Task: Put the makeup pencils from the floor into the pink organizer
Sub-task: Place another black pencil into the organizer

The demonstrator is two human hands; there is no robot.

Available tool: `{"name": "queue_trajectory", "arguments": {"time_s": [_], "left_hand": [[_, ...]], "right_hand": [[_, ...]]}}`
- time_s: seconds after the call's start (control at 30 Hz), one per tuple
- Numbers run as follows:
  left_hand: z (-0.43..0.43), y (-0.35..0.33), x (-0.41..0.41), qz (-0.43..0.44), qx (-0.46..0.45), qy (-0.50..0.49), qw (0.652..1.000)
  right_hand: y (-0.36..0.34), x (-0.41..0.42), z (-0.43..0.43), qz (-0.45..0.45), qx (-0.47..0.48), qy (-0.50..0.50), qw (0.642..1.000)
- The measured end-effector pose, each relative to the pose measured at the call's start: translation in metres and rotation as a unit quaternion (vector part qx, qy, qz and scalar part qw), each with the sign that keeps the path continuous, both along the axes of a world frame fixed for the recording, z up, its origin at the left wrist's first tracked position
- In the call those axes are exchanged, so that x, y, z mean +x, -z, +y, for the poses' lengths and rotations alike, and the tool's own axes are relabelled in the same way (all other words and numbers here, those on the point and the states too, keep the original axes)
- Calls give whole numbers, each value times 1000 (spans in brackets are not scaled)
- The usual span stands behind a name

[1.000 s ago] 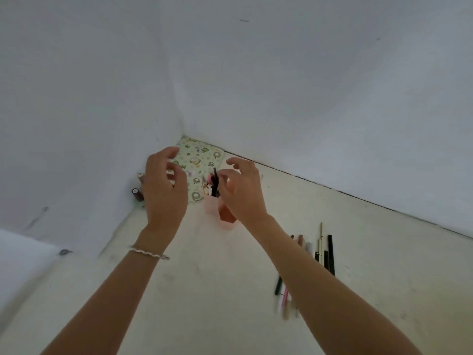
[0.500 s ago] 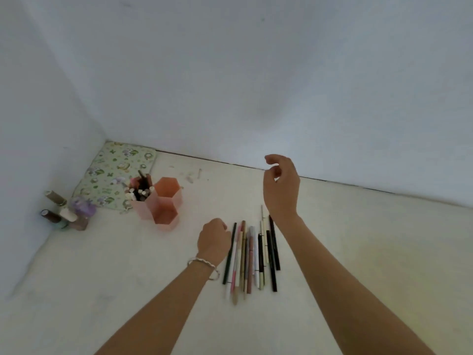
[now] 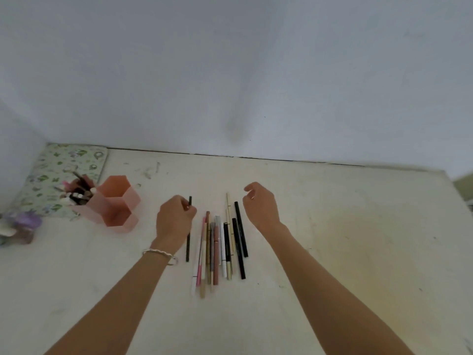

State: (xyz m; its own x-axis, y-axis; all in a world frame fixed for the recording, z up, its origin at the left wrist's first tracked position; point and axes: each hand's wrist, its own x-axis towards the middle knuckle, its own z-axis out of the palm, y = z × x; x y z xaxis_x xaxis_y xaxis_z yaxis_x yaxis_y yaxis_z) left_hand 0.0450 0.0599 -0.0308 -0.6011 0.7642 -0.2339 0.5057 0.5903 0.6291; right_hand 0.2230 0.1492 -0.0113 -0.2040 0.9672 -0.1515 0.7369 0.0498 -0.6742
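Observation:
Several makeup pencils [image 3: 220,249] lie side by side on the pale floor in the middle. My left hand [image 3: 174,220] is closed on a thin black pencil [image 3: 188,248] at the left of the row, its tip sticking out past my fingers. My right hand [image 3: 261,204] hovers just above and right of the row, fingers curled apart, holding nothing. The pink organizer [image 3: 115,203] of hexagonal cups stands to the left, with several pencils and brushes standing in its far-left cup.
A green floral pouch [image 3: 64,170] lies in the left corner behind the organizer. Small bottles and a purple item [image 3: 20,225] sit at the far left edge. White walls close off the back and left.
Both hands left the organizer and came to the pencil row. My left hand closed on the black pencil and drew it left; my right hand lowered toward the row.

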Motion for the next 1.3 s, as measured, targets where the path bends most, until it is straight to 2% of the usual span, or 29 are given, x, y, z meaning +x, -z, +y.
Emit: {"name": "queue_trajectory", "arguments": {"time_s": [0.07, 0.13, 0.33, 0.43, 0.53, 0.63, 0.73, 0.8, 0.87, 0.97, 1.07, 1.2, 1.3], "left_hand": [[1, -16, -13, -1, 75, -27, 997], [2, -31, -21, 1, 126, -44, 991], [-2, -55, -27, -21, 217, -43, 975], [-10, -73, -44, 11, 285, -61, 957], [-22, -101, -81, 90, 374, -121, 915], [-38, -124, -125, 151, 423, -167, 878], [-57, -130, -157, 183, 436, -194, 859], [-66, -123, -169, 193, 426, -202, 860], [-71, -106, -174, 198, 398, -184, 877], [-77, -76, -171, 210, 318, -117, 917], [-87, -58, -166, 267, 238, -93, 929], [-105, -70, -178, 255, 287, -162, 909], [-116, -88, -190, 223, 341, -194, 893]], "right_hand": [[12, -2, -2, -60, -53, -35, 996], [22, -7, -7, -104, -67, -60, 990], [38, -22, -15, -169, -9, -100, 980], [21, -29, -4, -101, 31, -78, 991], [-16, -51, 11, 16, 117, -26, 993], [-57, -81, 14, 169, 148, 14, 974], [-88, -110, 4, 284, 175, 13, 942], [-102, -127, -6, 316, 195, -3, 928], [-108, -142, -17, 337, 202, -21, 919], [-111, -162, -33, 361, 194, -49, 911], [-111, -186, -51, 378, 186, -89, 903], [-108, -220, -68, 390, 193, -130, 891], [-98, -242, -78, 360, 188, -167, 898]]}}
